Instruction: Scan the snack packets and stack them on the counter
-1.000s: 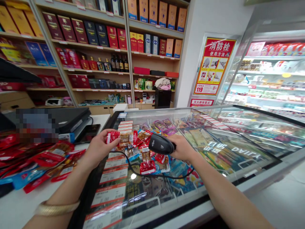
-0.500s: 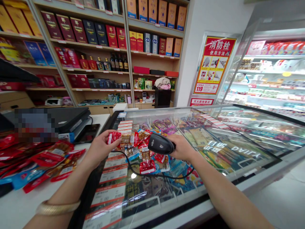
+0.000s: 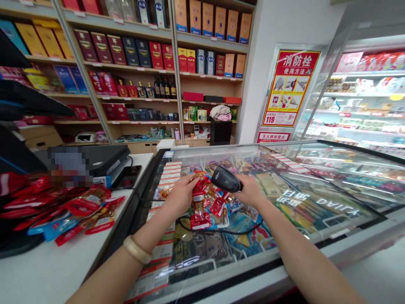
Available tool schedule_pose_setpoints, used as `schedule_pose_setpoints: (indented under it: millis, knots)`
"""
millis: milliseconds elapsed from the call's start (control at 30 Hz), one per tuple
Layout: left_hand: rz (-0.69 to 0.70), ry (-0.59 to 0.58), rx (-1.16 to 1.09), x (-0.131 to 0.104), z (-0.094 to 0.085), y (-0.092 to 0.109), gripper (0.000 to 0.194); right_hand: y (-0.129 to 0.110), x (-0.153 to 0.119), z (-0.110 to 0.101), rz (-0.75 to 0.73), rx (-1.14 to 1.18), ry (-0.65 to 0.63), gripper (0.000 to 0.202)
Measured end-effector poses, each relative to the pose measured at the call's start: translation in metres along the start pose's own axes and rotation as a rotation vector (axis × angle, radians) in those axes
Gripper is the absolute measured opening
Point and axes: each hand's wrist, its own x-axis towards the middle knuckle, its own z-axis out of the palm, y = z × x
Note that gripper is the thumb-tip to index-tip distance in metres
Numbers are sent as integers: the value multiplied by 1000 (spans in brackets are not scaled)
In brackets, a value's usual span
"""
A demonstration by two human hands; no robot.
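My right hand (image 3: 249,191) is wrapped round a black handheld scanner (image 3: 225,179), held above the glass top of a display freezer (image 3: 221,255). The scanner's black cable loops below it across the glass. My left hand (image 3: 182,195) reaches over the left side of a pile of red and blue snack packets (image 3: 210,204) on the glass. Its fingers are bent at a red packet at the pile's upper edge; whether they grip it is unclear.
At the left, a white counter (image 3: 72,264) bears a heap of red and blue packets (image 3: 85,202), with a dark flat device (image 3: 107,154) behind. Shelves of boxes and bottles (image 3: 126,99) stand beyond. A lit refrigerated case (image 3: 363,97) is at the right.
My left hand has moved right, from the freezer's left edge onto the packet pile. The red packet it held is no longer distinct. The scanner has shifted slightly up and right in view.
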Motion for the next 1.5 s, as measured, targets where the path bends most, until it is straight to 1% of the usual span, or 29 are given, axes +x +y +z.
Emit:
schedule_pose_setpoints:
  millis: [67, 100, 133, 200, 267, 333, 433, 500, 600, 700, 800, 867, 967, 1067, 1167, 1267, 1400, 1467, 1500]
  knots:
    - [22, 13, 69, 0, 6, 0, 45, 3, 0, 1, 5, -11, 8, 23]
    - [17, 18, 90, 0, 5, 0, 45, 4, 0, 2, 8, -16, 12, 23]
    - [4, 20, 106, -2, 2, -2, 45, 4, 0, 2, 11, -20, 14, 22]
    - [-37, 13, 139, -8, -11, -7, 45, 4, 0, 1, 16, -26, 17, 20]
    - [-105, 3, 184, -16, -31, -16, 46, 4, 0, 0, 22, -31, 23, 19]
    - [-200, -4, 247, -28, -54, -28, 46, 2, 1, -1, 27, -33, 24, 19]
    - [-328, -5, 399, -49, -92, -46, 47, 0, 2, -1, 29, -23, 7, 23]
    - [-427, -17, 528, -62, -116, -54, 48, -1, 2, -1, 29, -10, -11, 26]
    - [-620, -75, 740, -73, -147, -60, 51, -3, 2, 0, 32, -9, -25, 25]
    - [-784, -162, 866, -75, -166, -62, 60, -5, 2, 1, 42, -24, -36, 24]
    - [-855, -230, 908, -74, -172, -69, 63, -6, 2, 1, 53, -27, -46, 26]
    - [-901, -262, 922, -74, -171, -76, 60, -5, 2, 2, 56, -32, -52, 25]
    - [-961, -267, 933, -74, -166, -84, 57, -3, 2, 2, 43, -40, -72, 25]
    - [-948, -225, 918, -75, -163, -86, 58, -2, 2, 3, 31, -32, -86, 29]
    - [-951, -189, 902, -76, -163, -80, 56, -2, 2, 4, 27, -27, -89, 29]
    - [-957, -147, 895, -75, -165, -74, 53, -3, 2, 3, 36, -25, -83, 24]
    - [-948, -68, 835, -74, -168, -72, 46, -4, 2, 3, 49, -13, -74, 25]
    - [-974, 0, 748, -72, -170, -74, 42, -4, 2, 4, 44, -6, -72, 26]
    - [-989, 59, 687, -70, -170, -75, 41, -4, 2, 4, 41, -1, -70, 26]
